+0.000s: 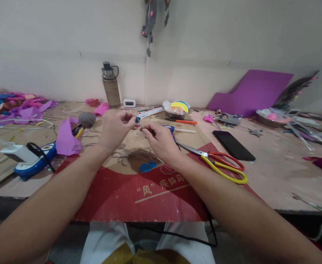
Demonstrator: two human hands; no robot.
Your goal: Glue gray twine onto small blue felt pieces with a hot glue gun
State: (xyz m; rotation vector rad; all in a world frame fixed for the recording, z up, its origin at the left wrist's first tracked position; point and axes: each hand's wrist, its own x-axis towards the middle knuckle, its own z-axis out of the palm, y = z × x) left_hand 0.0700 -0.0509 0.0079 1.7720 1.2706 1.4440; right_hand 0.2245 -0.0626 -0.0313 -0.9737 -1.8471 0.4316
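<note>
Right, both hands are up over the middle of the cardboard sheet (139, 198), working close together. The left hand (116, 129) is pinched shut on a small blue piece (137, 119), thumb and forefinger closed around it, and the right hand (158, 140) meets it from four o'clock, fingertips drawn tight on something too fine to make out, perhaps a strand of thread. The blue piece sits right at the meeting point of the two hands, held off the table.

Below them, at six o'clock from the hands, a loose tangle of brown thread (137, 156) lies on the cardboard with a blue felt scrap (147, 167) just beside it. Out at nine o'clock there's a grey yarn ball (87, 119), and at three o'clock the scissors (218, 163), blades apart, pointing towards the right wrist. A black phone (233, 145) rests beyond them.

What might go wrong, I'd say: that blue piece is tiny, and a slack pinch could drop it into the thread tangle, where it would be hard to find. A sweep of the right forearm could also catch those open scissors.
</note>
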